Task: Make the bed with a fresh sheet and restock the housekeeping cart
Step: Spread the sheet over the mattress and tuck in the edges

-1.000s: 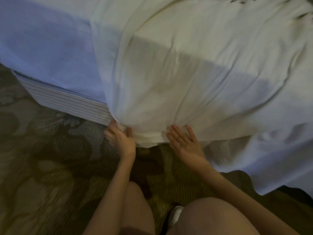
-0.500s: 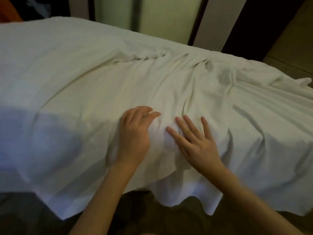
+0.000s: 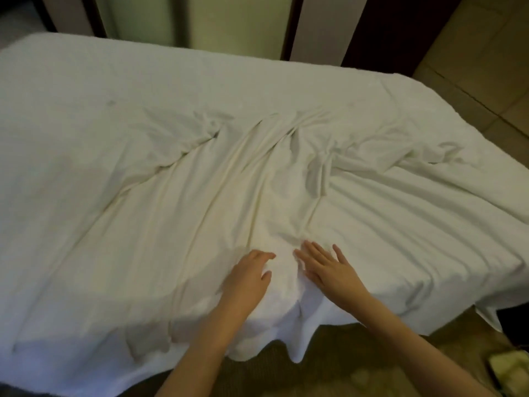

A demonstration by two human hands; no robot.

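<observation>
Both palms were laid flat on the sheet (image 3: 257, 173), left hand (image 3: 247, 277) loosely spread, right hand (image 3: 329, 267) fingers splayed, nothing gripped. Wrinkles were bunched just beyond the fingertips, so they'd probably be best swept outward, evenly, not yanked.

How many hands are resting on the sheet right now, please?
2. The left hand lies on the white sheet near the bed's near edge, fingers loosely bent; the right hand lies flat just beside it, fingers spread. Neither is hidden.
</observation>
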